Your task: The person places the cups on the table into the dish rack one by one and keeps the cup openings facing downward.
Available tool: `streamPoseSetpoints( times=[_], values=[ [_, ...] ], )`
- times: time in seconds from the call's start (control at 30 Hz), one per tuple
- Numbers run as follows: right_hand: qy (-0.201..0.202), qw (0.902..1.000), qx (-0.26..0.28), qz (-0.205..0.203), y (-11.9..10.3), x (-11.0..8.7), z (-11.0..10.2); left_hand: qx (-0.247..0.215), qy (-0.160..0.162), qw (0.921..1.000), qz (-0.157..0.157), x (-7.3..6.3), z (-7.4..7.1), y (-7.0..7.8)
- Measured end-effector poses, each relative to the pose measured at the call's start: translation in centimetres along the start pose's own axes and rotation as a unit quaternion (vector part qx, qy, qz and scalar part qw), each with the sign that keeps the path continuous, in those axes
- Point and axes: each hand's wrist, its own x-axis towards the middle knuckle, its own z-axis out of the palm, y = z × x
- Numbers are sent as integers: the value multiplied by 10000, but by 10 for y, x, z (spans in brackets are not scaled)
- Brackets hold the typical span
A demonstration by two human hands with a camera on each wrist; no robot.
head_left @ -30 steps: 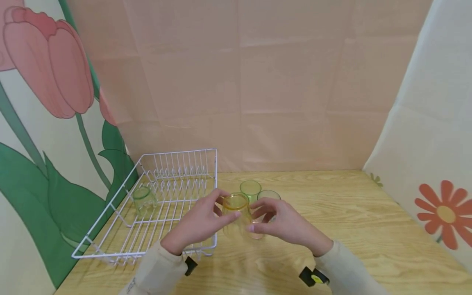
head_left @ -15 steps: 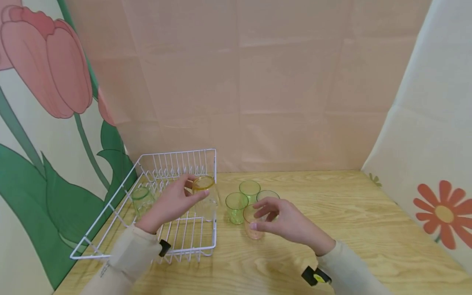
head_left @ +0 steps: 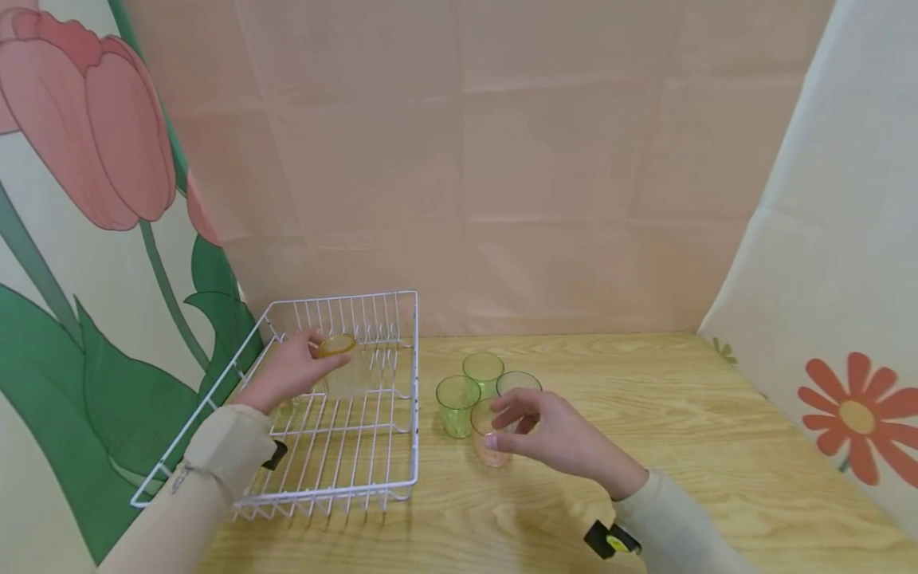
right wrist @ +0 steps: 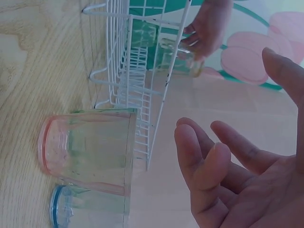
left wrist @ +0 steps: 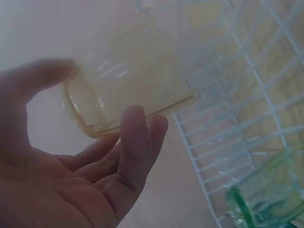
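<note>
My left hand (head_left: 290, 371) grips a clear yellow-tinted glass (head_left: 344, 375) over the dish rack (head_left: 415, 422). In the left wrist view thumb and fingers hold this glass (left wrist: 133, 71) at its thick yellow-ringed end, and its wider end points away from the palm. My right hand (head_left: 555, 434) hovers beside a pink glass (head_left: 491, 453), fingers loosely bent with nothing between them. In the right wrist view, a gap shows between that hand (right wrist: 237, 175) and the pink glass (right wrist: 90, 152).
Two green glasses (head_left: 459, 410) and a dark-rimmed glass (head_left: 519, 383) stand close around the pink one on the wood-grain table (head_left: 645, 414). Inside the rack is another green glass (right wrist: 141, 33), mostly hidden by my left hand in the head view. A pink backdrop (head_left: 545, 199) rises behind.
My left hand has carried the yellow glass leftward from beside the other glasses to above the rack. My right hand, near the yellow glass earlier, has stayed almost still.
</note>
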Motion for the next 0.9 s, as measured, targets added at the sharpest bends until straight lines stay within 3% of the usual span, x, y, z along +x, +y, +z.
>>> streamPoseSetpoints(
  times=[0.23, 0.43, 0.73, 0.9],
  values=[
    [-33, 10000, 27, 16, -1, -1, 1, 285, -29, 9995, -148, 12, 5, -32],
    [-89, 10000, -19, -19, 0, -1, 0, 359, -289, 9984, -339, 19, 11, -49],
    [-157, 9998, -1, -104, 1, -1, 2, 751, -431, 9946, -566, 20, 17, -53],
    [-159, 9998, -62, -119, 2, 0, 2, 679, -563, 9943, -592, 19, 15, -51]
  ],
)
